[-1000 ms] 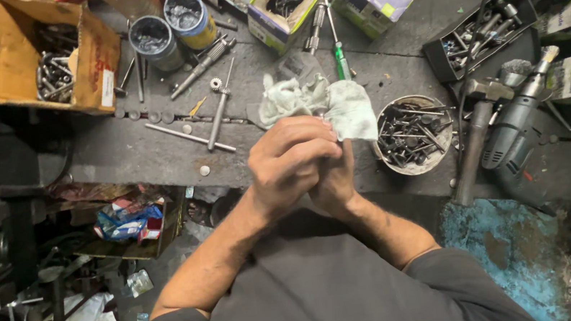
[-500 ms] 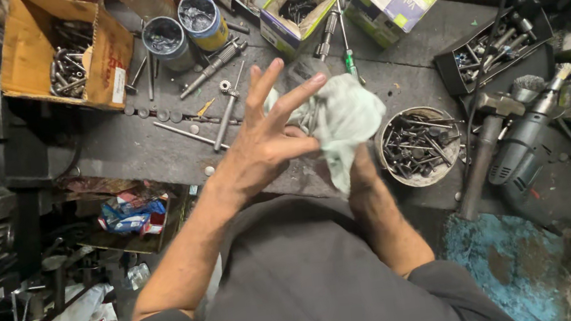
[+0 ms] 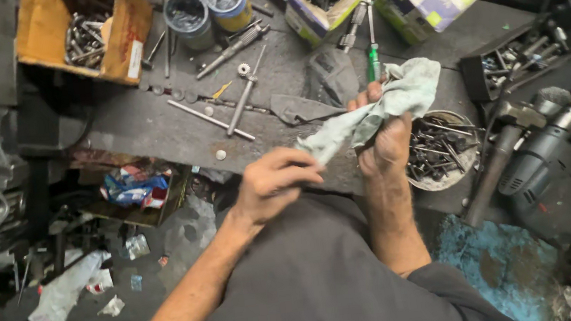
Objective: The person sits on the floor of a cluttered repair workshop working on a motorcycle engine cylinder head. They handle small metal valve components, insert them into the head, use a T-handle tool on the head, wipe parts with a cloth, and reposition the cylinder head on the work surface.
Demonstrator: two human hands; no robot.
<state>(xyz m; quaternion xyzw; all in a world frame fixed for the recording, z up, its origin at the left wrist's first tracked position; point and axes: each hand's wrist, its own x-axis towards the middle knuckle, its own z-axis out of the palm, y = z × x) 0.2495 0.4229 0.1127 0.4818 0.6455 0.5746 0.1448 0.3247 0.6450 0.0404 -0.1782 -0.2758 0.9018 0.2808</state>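
Head view, both hands over the front edge of the table (image 3: 151,126).

Risk: the rag (image 3: 394,100) hangs stretched between two grips only. If either grip slackens, the free corner may drop into the round bowl of bolts (image 3: 470,159) just beyond the right hand, or snag on the green-handled screwdriver (image 3: 374,62) lying just behind it. The loose metal rods (image 3: 211,119) and small washers on the table could be swept off by a wide arm move, judging by how near the edge they sit.

Rag: pale green-white cloth, crumpled, stained grey in places, soft and limp. It is held in the air above the table edge, not resting on anything. Its bulk is bunched over the top of the right hand; one twisted tail runs down and left.

Left hand (image 3: 274,187): fingers closed, pinching the lower tail of the rag.
Right hand (image 3: 385,144): fingers curled shut around the bunched upper part.

Nearby: a power drill (image 3: 545,147) at the right, a cardboard box (image 3: 77,33) of hardware at far left.
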